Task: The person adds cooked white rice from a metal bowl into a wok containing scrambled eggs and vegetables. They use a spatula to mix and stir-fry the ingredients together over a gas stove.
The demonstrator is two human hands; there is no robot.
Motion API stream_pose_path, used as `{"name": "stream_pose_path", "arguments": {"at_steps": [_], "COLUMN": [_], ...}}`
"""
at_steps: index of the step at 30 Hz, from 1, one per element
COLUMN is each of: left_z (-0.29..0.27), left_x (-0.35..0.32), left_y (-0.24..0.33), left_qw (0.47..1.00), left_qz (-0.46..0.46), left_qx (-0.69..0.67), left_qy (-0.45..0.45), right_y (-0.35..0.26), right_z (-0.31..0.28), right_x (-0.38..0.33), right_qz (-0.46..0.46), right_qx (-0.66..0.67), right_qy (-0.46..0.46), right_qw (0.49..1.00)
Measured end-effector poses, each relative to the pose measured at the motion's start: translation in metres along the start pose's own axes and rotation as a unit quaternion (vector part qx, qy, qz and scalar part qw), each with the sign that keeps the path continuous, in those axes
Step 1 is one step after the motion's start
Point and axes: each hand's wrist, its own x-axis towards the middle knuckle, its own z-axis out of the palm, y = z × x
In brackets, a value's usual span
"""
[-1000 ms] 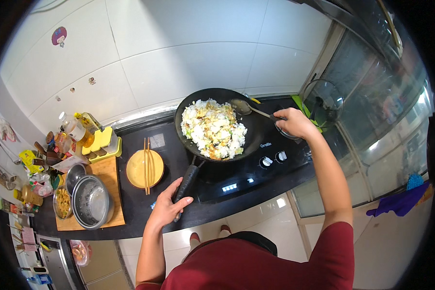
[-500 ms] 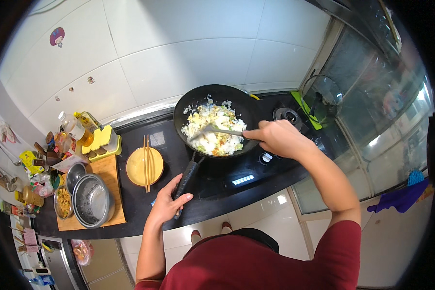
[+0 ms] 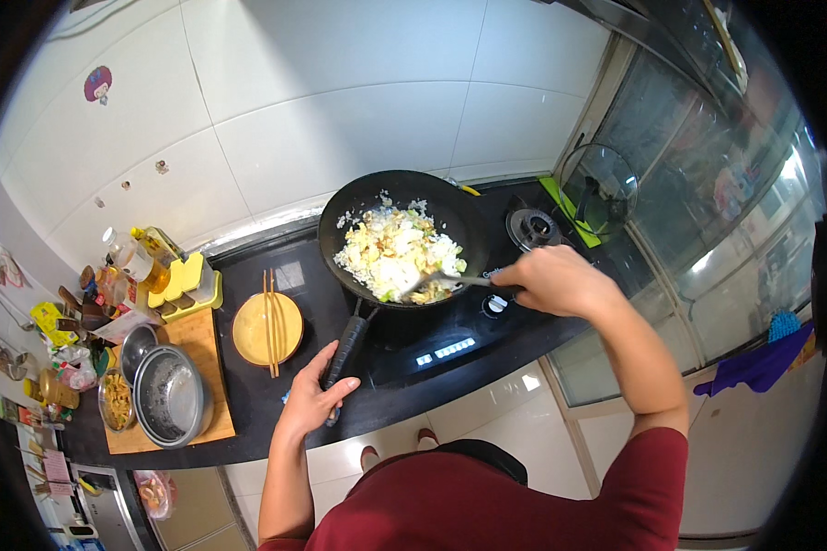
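Note:
A black wok [image 3: 464, 220] stands on the stove and holds rice [image 3: 390, 243] mixed with yellow egg-like bits and green pieces. My left hand [image 3: 317, 393] is closed around its black wrapped handle [image 3: 345, 351], thumb on top. In my right hand [image 3: 560, 283], at the right rim of the wok, is a spatula [image 3: 464, 279]. The spatula's blade sits in the near side of the rice, partly covered by it. Left of the wok a yellow bowl [image 3: 243, 331] has a pair of chopsticks [image 3: 271, 321] laid across it.
A wooden board [image 3: 219, 404] at the left carries a metal pot [image 3: 198, 395] and smaller bowls. Behind it stand a yellow seasoning box [image 3: 188, 280] and bottles [image 3: 138, 257]. A second burner [image 3: 531, 227] and a glass lid [image 3: 606, 188] are at the right.
My right hand has moved nearer and to the right, drawing the spatula from the middle of the rice to its near edge. My left hand still grips the handle.

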Motion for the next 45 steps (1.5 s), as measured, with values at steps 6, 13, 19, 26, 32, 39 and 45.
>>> {"name": "stream_pose_path", "arguments": {"at_steps": [6,13,19,26,32,39,45], "left_z": [0.000,0.000,0.000,0.002,0.001,0.000,-0.001], "left_x": [-0.002,-0.003,-0.003,-0.004,-0.003,-0.003,-0.003], "left_y": [0.001,-0.002,0.000,0.000,-0.003,-0.003,-0.004], "left_qw": [1.000,1.000,1.000,1.000,1.000,1.000,1.000], "left_qz": [-0.003,-0.009,-0.004,-0.004,-0.004,-0.008,-0.006], "left_qx": [-0.006,-0.013,-0.016,-0.016,-0.027,-0.028,-0.022], "left_qy": [0.005,0.012,-0.001,0.015,0.014,0.006,0.009], "right_y": [0.006,0.015,0.024,0.022,0.031,0.029,0.033], "right_z": [0.026,-0.022,0.033,0.020,-0.011,0.042,0.014], "right_x": [0.041,0.011,0.086,0.092,0.052,0.107,0.103], "right_qz": [0.037,0.030,0.009,0.013,0.041,-0.033,0.028], "right_qx": [-0.025,-0.042,-0.018,0.008,-0.074,-0.114,0.061], "right_qy": [0.063,0.091,0.051,0.037,0.095,0.078,0.021], "right_qw": [0.997,0.994,0.998,0.999,0.992,0.990,0.998]}}
